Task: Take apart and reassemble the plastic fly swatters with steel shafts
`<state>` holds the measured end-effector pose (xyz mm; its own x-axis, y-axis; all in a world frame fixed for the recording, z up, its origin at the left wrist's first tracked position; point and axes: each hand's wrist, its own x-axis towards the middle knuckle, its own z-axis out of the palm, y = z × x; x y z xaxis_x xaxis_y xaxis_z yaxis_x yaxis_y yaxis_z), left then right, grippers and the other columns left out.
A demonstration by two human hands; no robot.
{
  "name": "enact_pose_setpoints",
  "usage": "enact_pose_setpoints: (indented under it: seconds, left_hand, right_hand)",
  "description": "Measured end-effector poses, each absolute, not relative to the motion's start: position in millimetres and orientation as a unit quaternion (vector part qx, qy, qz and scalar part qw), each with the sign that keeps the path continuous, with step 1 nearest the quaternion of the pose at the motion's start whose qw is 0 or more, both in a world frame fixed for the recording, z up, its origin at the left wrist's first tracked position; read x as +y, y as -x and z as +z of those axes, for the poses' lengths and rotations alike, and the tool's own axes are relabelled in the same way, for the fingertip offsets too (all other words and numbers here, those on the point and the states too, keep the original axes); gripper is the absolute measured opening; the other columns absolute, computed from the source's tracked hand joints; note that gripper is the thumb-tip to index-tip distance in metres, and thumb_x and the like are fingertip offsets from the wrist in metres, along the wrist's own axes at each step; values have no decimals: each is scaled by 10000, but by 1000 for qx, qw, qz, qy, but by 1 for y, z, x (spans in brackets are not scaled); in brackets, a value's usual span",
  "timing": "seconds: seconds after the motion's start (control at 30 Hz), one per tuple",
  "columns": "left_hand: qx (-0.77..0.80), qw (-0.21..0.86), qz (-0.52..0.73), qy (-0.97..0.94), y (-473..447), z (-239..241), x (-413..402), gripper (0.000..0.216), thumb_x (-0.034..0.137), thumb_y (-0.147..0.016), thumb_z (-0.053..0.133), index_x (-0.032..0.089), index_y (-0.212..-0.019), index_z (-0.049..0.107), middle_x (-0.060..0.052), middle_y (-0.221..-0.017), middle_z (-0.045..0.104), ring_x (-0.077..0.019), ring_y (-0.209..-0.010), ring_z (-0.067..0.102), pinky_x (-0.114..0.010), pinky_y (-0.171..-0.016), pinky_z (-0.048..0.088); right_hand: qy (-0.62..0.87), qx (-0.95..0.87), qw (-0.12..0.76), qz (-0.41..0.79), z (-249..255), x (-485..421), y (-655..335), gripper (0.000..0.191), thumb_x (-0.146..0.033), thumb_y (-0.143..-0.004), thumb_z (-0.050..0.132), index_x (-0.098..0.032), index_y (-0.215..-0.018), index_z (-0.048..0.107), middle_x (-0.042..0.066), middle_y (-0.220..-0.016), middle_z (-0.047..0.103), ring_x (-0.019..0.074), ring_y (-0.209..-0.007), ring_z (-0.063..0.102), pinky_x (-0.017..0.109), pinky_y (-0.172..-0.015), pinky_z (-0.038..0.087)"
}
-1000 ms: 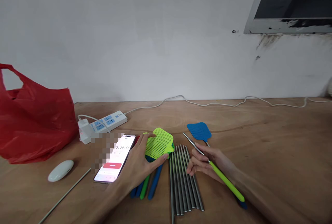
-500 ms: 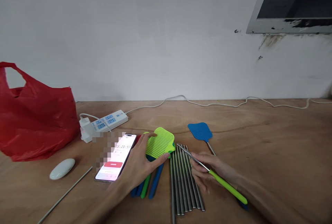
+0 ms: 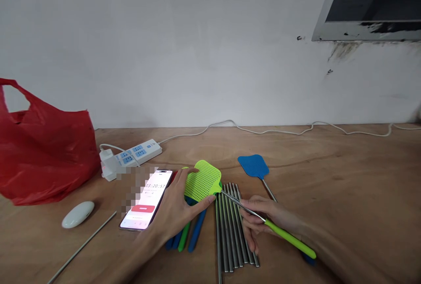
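Observation:
My left hand [image 3: 176,207] holds a lime-green swatter head [image 3: 201,180] between thumb and fingers, on top of a small stack of coloured heads. My right hand [image 3: 268,220] grips a thin metal rod with a lime-green handle [image 3: 289,240]; the rod's tip [image 3: 223,193] touches the neck of the green head. Under both hands lies a row of several steel rods [image 3: 233,236]. Blue and green handles [image 3: 194,233] lie under my left palm. A blue swatter [image 3: 254,166] lies flat just beyond my right hand.
A lit phone [image 3: 146,200] lies beside my left hand. Farther left are a white mouse [image 3: 78,214], a loose rod [image 3: 82,246], a white power strip [image 3: 131,156] and a red plastic bag [image 3: 42,148]. A white cable [image 3: 279,131] runs along the wall.
My right hand has swung the green-handled rod leftward and down, from pointing near the blue swatter to meeting the green head's neck. My left hand has stayed put.

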<state>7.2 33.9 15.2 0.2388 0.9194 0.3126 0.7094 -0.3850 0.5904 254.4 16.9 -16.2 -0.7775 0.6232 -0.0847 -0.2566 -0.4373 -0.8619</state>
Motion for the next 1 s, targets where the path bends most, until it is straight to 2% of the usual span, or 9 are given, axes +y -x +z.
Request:
enact_pose_setpoints:
  seconds: [0.1, 0.23, 0.43, 0.73, 1.0]
  left_hand:
    - [511, 132, 332, -782, -6, 17, 34, 573, 526, -800, 704, 268, -1239, 442, -85, -1196, 573, -315, -1053, 589, -463, -853, 490]
    - [470, 129, 378, -787, -4, 19, 33, 644, 463, -768, 754, 284, -1291, 425, -99, -1303, 522, -329, -1190, 526, -489, -961, 464]
    - [479, 237, 445, -719, -1, 13, 38, 501, 430, -939, 573, 288, -1403, 444, -77, -1396, 531, -286, -1328, 466, -475, -1084, 404]
    - [459, 232, 452, -729, -5, 6, 37, 513, 388, -927, 595, 306, -1417, 469, -67, -1352, 588, -271, -1282, 521, -466, -1073, 419]
    - [473, 248, 423, -732, -6, 10, 37, 491, 415, -919, 567, 292, -1390, 500, -74, -1316, 611, -306, -1332, 466, -495, -1087, 388]
  right_hand:
    - [208, -466, 265, 819, -15, 17, -254, 572, -594, -889, 575, -213, -499, 404, -88, -332, 352, 159, -385, 602, 215, -386, 449]
    - [220, -473, 270, 810, -14, 17, -255, 585, -611, -877, 585, -216, -486, 403, -99, -326, 317, 151, -376, 589, 212, -393, 430]
    - [213, -490, 265, 803, -12, 16, -256, 570, -587, -906, 562, -216, -503, 404, -110, -349, 285, 136, -388, 572, 196, -409, 402]
    - [239, -511, 279, 777, -25, 15, -250, 605, -680, -866, 545, -223, -495, 406, -91, -314, 305, 122, -371, 491, 203, -385, 365]
    - [271, -511, 295, 760, -26, 13, -245, 620, -698, -847, 555, -210, -484, 437, -86, -304, 319, 84, -314, 410, 188, -334, 290]
